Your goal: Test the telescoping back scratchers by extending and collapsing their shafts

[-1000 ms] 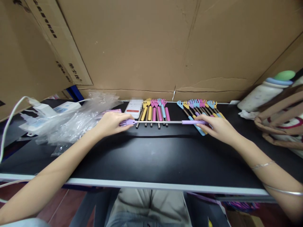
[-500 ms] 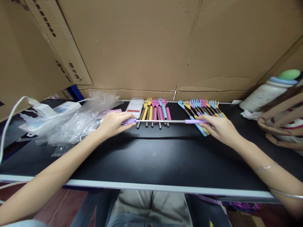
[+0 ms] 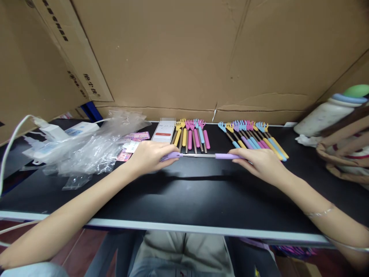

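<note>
A purple telescopic back scratcher (image 3: 198, 155) is held level above the black table. My left hand (image 3: 151, 156) is closed round its claw end, which is mostly hidden by the fingers. My right hand (image 3: 262, 163) grips the purple handle at the other end. Between the hands a length of thin metal rod shows. Behind it lies a group of yellow, pink and blue back scratchers (image 3: 189, 137), claws toward the cardboard. Farther right, past my right hand, a second group of back scratchers (image 3: 253, 136) lies slanted in a row.
Clear plastic bags (image 3: 95, 150) cover the left part of the table (image 3: 184, 200), beside a white power strip (image 3: 80, 130). A phone with a timer (image 3: 163, 131) and pink printed cards (image 3: 138, 135) lie near them. At right are a white bottle (image 3: 328, 113) and a brown bag (image 3: 331, 154). Cardboard (image 3: 173, 57) walls the back.
My hands have come closer together, and the visible rod of the purple back scratcher has become shorter. It also sits a little nearer to me.
</note>
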`<state>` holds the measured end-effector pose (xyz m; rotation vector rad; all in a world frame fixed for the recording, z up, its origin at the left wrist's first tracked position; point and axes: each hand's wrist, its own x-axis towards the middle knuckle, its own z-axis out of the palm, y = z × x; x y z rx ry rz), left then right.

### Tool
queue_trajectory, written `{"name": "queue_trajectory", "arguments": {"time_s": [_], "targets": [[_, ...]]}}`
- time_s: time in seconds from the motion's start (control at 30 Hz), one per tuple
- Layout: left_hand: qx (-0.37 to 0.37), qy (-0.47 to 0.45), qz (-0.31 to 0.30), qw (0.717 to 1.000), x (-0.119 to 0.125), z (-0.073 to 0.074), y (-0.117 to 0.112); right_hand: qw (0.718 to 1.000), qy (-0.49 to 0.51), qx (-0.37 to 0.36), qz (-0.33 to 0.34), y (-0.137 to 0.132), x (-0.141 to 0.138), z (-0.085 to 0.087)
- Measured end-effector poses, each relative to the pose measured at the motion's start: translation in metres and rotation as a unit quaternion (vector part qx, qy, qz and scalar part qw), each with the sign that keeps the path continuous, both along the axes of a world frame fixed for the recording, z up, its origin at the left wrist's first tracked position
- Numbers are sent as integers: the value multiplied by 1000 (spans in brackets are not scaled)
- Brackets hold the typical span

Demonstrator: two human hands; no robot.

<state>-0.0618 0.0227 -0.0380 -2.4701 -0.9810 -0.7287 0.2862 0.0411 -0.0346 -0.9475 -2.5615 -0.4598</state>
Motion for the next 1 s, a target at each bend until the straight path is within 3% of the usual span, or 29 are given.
{"name": "queue_trajectory", "arguments": {"time_s": [0.37, 1.0], "targets": [[-25, 87, 16, 996, -6, -8, 6, 996, -23, 83, -7, 2, 8, 5], [-71, 95, 26, 993, -17, -4, 11, 997, -26, 63, -33, 9, 15, 2]]}}
